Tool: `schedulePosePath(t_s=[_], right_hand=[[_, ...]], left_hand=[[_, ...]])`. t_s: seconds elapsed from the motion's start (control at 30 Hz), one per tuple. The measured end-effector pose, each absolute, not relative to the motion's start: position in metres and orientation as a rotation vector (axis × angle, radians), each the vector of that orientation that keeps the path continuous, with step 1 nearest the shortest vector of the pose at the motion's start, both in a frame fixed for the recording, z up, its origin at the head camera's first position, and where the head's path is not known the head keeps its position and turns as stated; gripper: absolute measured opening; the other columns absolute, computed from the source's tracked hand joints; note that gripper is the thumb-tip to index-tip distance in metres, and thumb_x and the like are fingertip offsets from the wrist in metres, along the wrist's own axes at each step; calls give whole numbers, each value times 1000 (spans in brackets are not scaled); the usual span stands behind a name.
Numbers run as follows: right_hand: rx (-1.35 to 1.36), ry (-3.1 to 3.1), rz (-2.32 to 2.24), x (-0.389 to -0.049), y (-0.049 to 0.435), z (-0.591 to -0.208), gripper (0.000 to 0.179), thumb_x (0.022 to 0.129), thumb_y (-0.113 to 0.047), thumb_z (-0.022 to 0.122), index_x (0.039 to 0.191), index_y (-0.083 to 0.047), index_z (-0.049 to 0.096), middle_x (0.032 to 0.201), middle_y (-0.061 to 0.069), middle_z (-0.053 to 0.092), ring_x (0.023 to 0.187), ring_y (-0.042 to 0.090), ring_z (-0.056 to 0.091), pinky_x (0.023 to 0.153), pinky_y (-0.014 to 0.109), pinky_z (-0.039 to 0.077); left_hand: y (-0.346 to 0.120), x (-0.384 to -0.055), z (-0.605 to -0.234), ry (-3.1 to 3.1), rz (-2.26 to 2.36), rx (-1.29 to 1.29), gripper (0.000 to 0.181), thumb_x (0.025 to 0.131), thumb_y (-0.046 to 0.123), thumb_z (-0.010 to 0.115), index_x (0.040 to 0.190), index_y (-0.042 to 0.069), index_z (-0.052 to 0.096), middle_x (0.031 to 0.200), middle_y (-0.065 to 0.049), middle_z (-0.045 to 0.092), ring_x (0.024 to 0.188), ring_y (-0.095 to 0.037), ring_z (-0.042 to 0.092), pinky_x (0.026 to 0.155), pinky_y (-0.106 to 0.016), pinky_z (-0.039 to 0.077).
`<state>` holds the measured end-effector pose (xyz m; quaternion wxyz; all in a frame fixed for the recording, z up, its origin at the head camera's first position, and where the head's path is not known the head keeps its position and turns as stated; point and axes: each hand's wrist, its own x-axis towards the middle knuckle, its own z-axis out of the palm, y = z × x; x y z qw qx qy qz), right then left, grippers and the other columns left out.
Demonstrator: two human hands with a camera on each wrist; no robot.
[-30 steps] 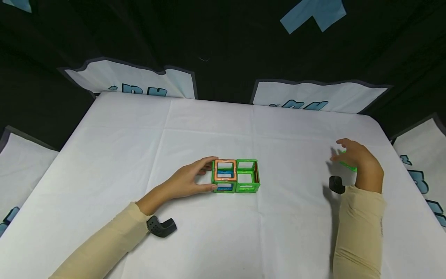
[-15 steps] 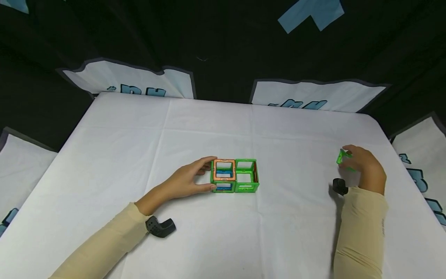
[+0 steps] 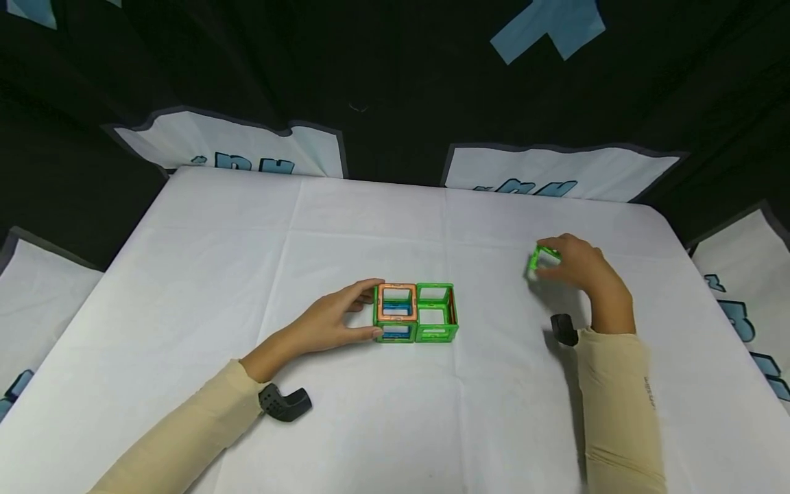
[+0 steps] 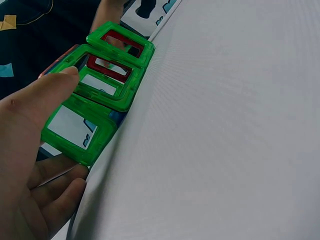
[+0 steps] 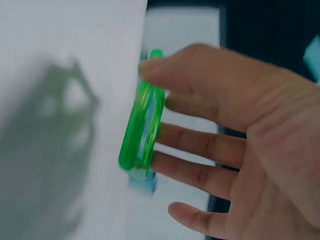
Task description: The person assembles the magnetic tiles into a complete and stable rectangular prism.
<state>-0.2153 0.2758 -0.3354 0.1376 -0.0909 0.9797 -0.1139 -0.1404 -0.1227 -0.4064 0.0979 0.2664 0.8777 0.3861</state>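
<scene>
A small structure of magnetic tiles (image 3: 416, 313) rests on the table, two box shapes side by side. An orange tile (image 3: 398, 318) tops the left box, blue shows inside it, and the right box has an open top. My left hand (image 3: 336, 319) holds the left box from its outer side, thumb at the near face and fingers round the far side. Off to the right, my right hand (image 3: 577, 264) pinches a green magnetic tile piece (image 5: 131, 130) above the table; thumb and fingertips are on its edges. The green side (image 4: 102, 137) of the structure fills the left wrist view's left part.
A white cloth (image 3: 370, 418) covers the table. Behind its far edge hangs a dark curtain (image 3: 395, 89) with white and blue patches. A black wrist camera (image 3: 285, 403) is strapped to the left wrist, another (image 3: 564, 329) to the right.
My right hand has taken hold of the green magnetic tile piece at the far right, lifted it and carried it leftward. The left hand and the structure have stayed in place.
</scene>
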Motion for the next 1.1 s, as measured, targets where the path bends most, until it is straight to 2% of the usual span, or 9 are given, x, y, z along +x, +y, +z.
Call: schedulePosePath(t_s=[0.27, 0.57, 0.77, 1.1], right_hand=[[-705, 2893, -429, -189, 201, -321, 54, 77, -22, 70, 126, -5, 54, 120, 18, 53, 111, 34, 50, 92, 59, 35], [-1076, 2855, -358, -156, 153, -317, 52, 74, -28, 72, 122, -10, 59, 114, 9, 58, 106, 24, 53, 90, 46, 42], [-1152, 2815, -296, -149, 139, -320, 51, 75, -29, 72, 121, -11, 59, 113, 7, 57, 105, 22, 52, 89, 41, 43], [-1133, 2793, -247, -149, 132, -323, 49, 75, -29, 71, 119, -10, 60, 112, 8, 57, 104, 22, 52, 90, 40, 43]], left_hand=[[-122, -140, -407, 2595, 1141, 798, 76, 78, 42, 69, 140, 21, 30, 125, -3, 54, 116, -17, 52, 97, -31, 46], [-121, -140, -410, 2601, 1139, 804, 77, 78, 44, 69, 140, 20, 31, 124, -5, 55, 114, -19, 54, 96, -32, 47], [-121, -140, -408, 2591, 1126, 791, 77, 78, 43, 69, 140, 21, 30, 125, -5, 54, 114, -18, 54, 97, -32, 46], [-123, -140, -406, 2610, 1141, 821, 76, 78, 43, 69, 140, 20, 31, 124, -6, 55, 113, -19, 55, 96, -33, 47]])
